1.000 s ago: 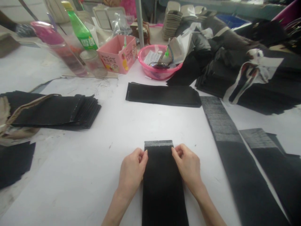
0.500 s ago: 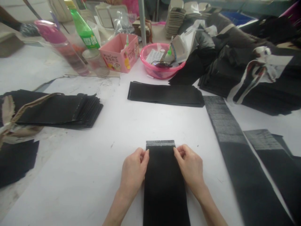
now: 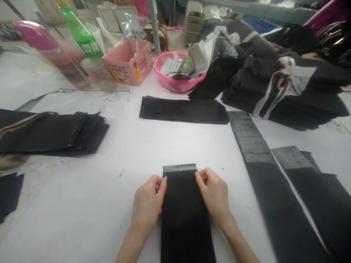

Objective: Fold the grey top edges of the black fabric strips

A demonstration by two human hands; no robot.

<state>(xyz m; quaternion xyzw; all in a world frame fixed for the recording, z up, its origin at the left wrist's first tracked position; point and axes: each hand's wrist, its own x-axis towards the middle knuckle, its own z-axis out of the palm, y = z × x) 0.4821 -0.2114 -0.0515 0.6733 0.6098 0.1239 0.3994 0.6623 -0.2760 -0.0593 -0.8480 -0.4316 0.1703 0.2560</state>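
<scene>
In the head view, a left stack of black pieces (image 3: 41, 135), a crosswise black stack (image 3: 182, 109) and a long grey-ended strip (image 3: 276, 197) are surrounding the work; a pink basin (image 3: 179, 86) and pink carton (image 3: 120, 71) are standing farther back. The left hand (image 3: 146, 204) and right hand (image 3: 215, 197) are pinching opposite long edges of a black strip (image 3: 186, 215), fingers closing near its grey-banded end. It is lying front and centre, with white bench (image 3: 123, 146) surface spreading widest leftward.
</scene>
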